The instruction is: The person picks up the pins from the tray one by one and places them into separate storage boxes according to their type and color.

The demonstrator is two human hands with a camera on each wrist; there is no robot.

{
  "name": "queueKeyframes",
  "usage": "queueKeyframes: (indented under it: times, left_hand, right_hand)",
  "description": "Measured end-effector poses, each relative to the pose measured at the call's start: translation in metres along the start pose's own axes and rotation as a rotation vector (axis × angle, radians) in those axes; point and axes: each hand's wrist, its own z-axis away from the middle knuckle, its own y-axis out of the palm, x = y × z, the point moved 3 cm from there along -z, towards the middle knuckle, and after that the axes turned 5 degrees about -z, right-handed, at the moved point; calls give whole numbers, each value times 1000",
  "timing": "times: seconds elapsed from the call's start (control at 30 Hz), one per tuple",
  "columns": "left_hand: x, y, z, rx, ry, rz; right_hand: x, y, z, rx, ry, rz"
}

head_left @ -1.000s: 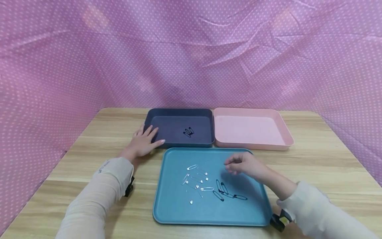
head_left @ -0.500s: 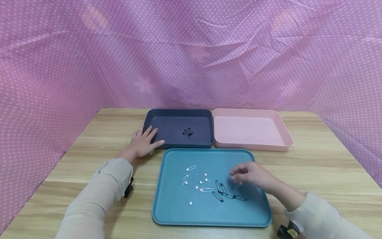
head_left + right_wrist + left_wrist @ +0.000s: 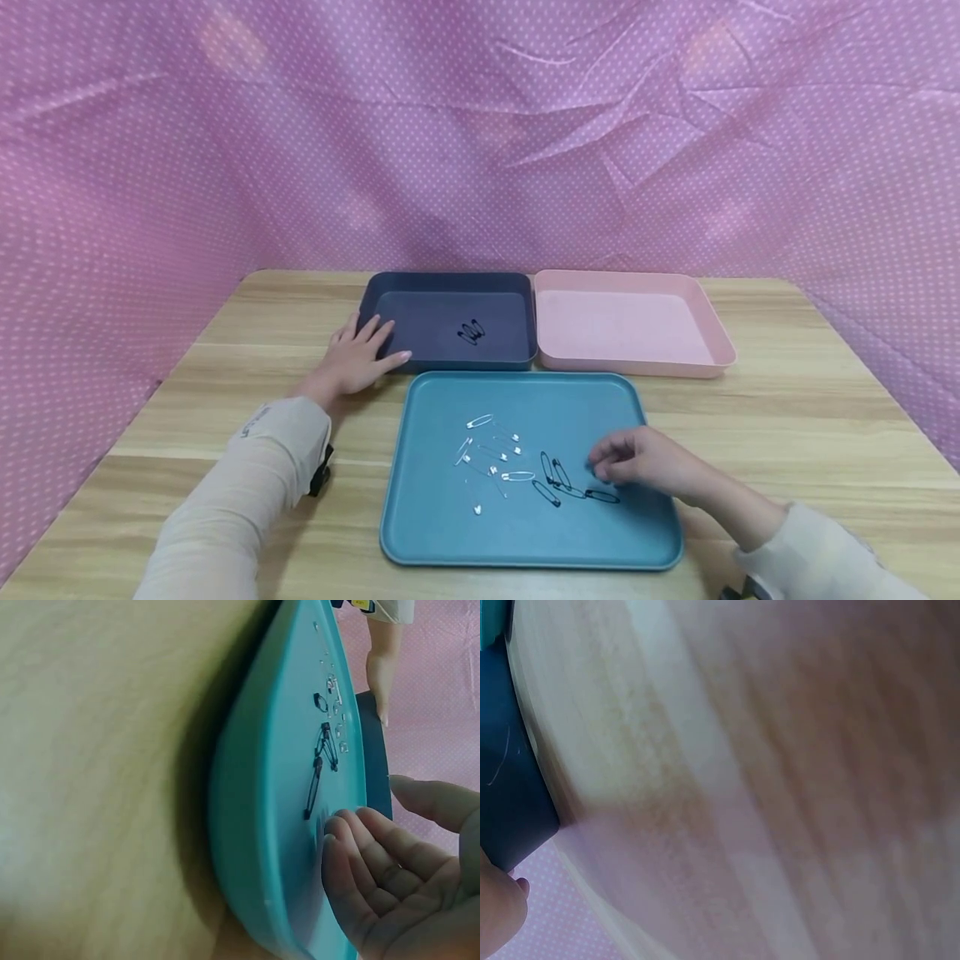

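My left hand [image 3: 352,360] rests with spread fingers on the near left corner of the dark navy tray [image 3: 498,364]. A small cluster of black safety pins [image 3: 471,332] lies inside that tray. Over the right part of the teal tray [image 3: 450,537] hovers my right hand [image 3: 647,462], fingers loosely bent. In the right wrist view its thumb [image 3: 431,801] stands apart from the fingers, and nothing shows between them. Several black safety pins [image 3: 547,493] lie just left of this hand. Silver safety pins [image 3: 518,477] are scattered further left on the teal tray.
A pink tray [image 3: 637,367] stands against the navy tray's right side, behind the teal one. All three sit on a wooden table [image 3: 810,400]. Pink dotted cloth [image 3: 480,150] hangs behind the table and along its sides.
My right hand has moved toward me and slightly right, lowering beside the black safety pins on the teal tray. The left hand stays on the navy tray.
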Motion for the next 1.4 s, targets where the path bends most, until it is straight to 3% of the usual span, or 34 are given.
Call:
queueKeyframes:
  times: [0.97, 1.13, 1.4]
  left_hand:
    - [-1, -3, 1, 29, -17, -5]
    - [-1, -3, 1, 32, -16, -10]
    - [-2, -3, 2, 36, -19, -8]
  right_hand:
    - [-1, 18, 2, -47, -31, 336]
    - [-2, 16, 2, -41, -38, 343]
    - [-2, 13, 2, -61, -12, 226]
